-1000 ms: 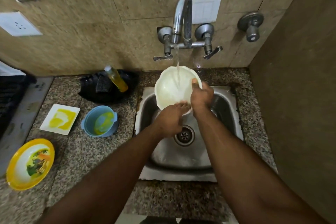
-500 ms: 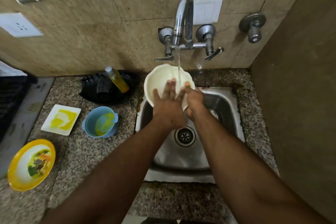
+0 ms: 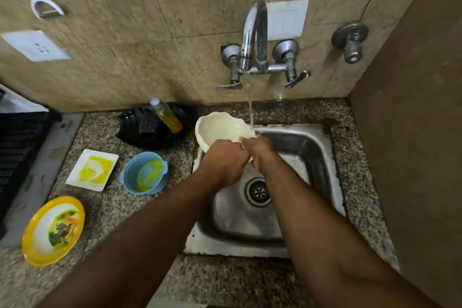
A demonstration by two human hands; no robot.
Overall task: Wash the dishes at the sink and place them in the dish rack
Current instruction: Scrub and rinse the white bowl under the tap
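Head view, landmark: the sink (image 3: 322, 157) is your reference for every place below.
White bowl (image 3: 220, 127): you hold it over the sink's far-left corner, tilted with its opening toward you, probably so rinse water drains into the basin and not onto the counter.
Left hand (image 3: 222, 160): your fingers curl closed over the bowl's near rim, gripping it.
Right hand (image 3: 260, 149): it presses against the bowl's right edge, touching your left hand; the fingers look wrapped on the rim, though blur hides the exact hold.
Water stream (image 3: 250, 105): it falls from the tap (image 3: 252, 35) above the sink's far edge and lands just right of the bowl, near your right fingers.
Waiting dishes: left of the sink on the counter sit a blue cup (image 3: 145, 172), a white square plate (image 3: 92, 169) with yellow residue, and farther left a yellow bowl (image 3: 53, 230), likely queued within reach.
Soap bottle (image 3: 166, 115): it leans in a black tray, far-left of the sink.
Dish rack (image 3: 17, 147): the dark slatted shape well left of the sink, partly out of frame.
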